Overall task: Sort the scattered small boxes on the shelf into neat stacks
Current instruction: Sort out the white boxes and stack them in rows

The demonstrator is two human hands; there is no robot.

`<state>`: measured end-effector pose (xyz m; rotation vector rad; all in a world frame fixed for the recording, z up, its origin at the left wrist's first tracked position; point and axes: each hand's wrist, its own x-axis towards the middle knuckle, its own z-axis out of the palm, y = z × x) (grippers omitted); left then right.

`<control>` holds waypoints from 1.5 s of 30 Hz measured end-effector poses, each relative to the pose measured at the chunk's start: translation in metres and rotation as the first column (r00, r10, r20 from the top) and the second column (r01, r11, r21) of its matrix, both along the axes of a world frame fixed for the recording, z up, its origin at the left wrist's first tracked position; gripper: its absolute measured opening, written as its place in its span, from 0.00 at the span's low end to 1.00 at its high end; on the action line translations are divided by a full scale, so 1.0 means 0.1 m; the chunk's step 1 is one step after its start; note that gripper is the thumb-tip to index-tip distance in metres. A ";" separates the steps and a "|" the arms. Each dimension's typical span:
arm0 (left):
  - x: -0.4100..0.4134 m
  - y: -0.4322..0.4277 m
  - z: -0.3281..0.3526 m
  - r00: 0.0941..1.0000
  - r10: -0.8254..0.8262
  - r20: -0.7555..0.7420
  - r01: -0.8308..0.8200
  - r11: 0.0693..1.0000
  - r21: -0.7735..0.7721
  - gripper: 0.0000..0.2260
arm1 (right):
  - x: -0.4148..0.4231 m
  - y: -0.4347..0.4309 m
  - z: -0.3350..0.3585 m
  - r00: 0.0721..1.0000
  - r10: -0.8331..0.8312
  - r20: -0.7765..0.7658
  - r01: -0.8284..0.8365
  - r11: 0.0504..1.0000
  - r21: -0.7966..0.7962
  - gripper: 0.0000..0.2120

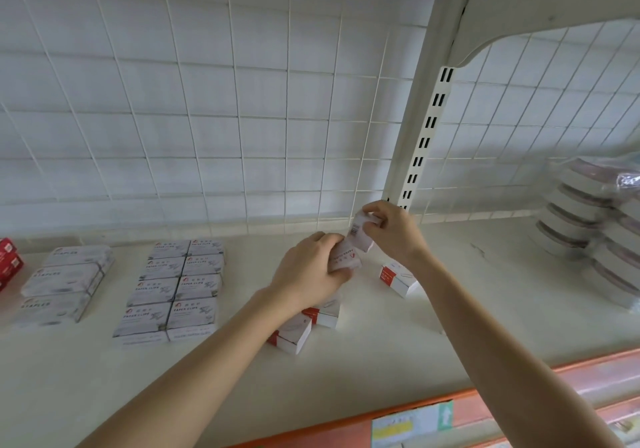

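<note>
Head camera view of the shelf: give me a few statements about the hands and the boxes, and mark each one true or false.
1. Each hand grips a small box above the shelf. True: the left hand holds a paper clip box, and the right hand holds a barcode box.
2. The paper clip block lies in two tidy columns. True.
3. No boxes lie on the shelf near the hands. False: three loose boxes lie there, one by the right forearm and two by the left.
4. The staples packs sit to the right of the paper clip block. False: they sit to its left.
</note>
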<state>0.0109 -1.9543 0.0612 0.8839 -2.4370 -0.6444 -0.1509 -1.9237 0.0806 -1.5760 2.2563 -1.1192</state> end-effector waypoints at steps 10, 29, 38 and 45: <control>0.96 0.28 0.00 0.985 0.168 -0.046 -0.167 0.986 0.021 0.22 | 0.80 0.26 -0.04 0.993 0.114 0.025 -0.109 0.982 -0.155 0.14; 2.33 0.43 -0.38 0.948 0.318 0.004 -0.317 0.947 0.056 0.22 | 2.29 0.48 -0.60 0.827 0.280 -0.488 -0.398 0.904 -0.155 0.15; 2.57 0.28 -0.42 0.980 0.191 -0.058 -0.188 0.981 0.043 0.27 | 2.45 0.59 -0.67 0.878 0.351 -0.325 -0.407 0.905 -0.123 0.12; 2.65 0.19 -0.33 0.982 -0.133 -0.134 0.132 0.991 -0.016 0.26 | 2.67 0.52 -0.31 0.937 0.348 0.033 -0.350 0.931 0.105 0.09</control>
